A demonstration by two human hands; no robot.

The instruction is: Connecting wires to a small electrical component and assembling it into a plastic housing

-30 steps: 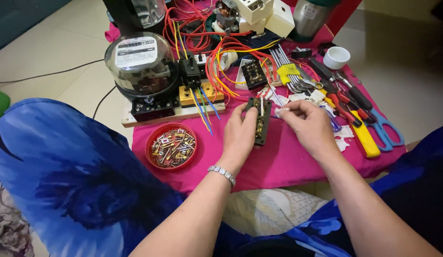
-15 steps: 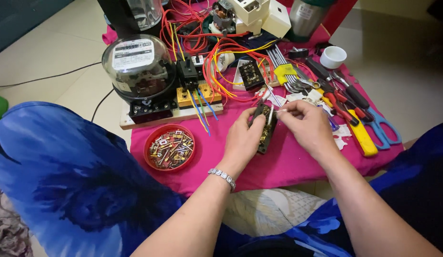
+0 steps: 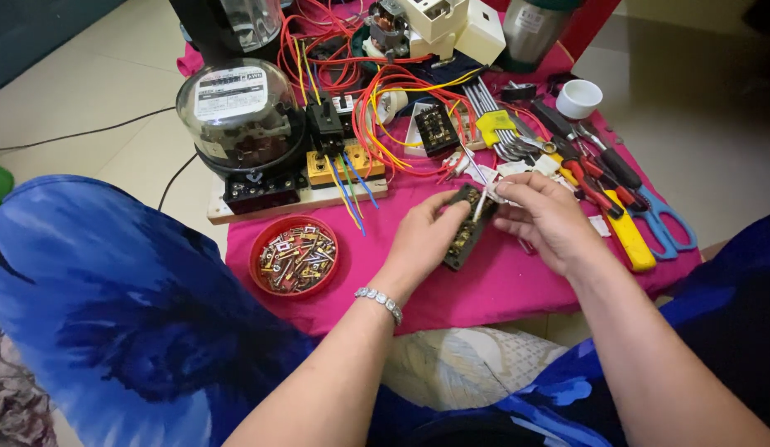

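My left hand [image 3: 424,238] grips a small dark rectangular electrical part [image 3: 465,232] with brass contacts, holding it just above the pink cloth [image 3: 501,285]. My right hand [image 3: 550,222] is beside it, fingers pinched on a thin metal pin [image 3: 481,201] that touches the top of the part. A silver bracelet [image 3: 379,301] is on my left wrist.
A red dish of small brass and metal pieces [image 3: 294,255] lies left of my hands. Behind are a glass-domed meter on a wooden board [image 3: 240,124], red and yellow wires [image 3: 385,99], a black terminal block [image 3: 436,128], hex keys [image 3: 492,124], screwdrivers, blue-handled scissors [image 3: 662,223], a white cup [image 3: 578,98].
The view has shifted slightly. Both hands stay on the dark part, with the right fingers working the pin at its top end.
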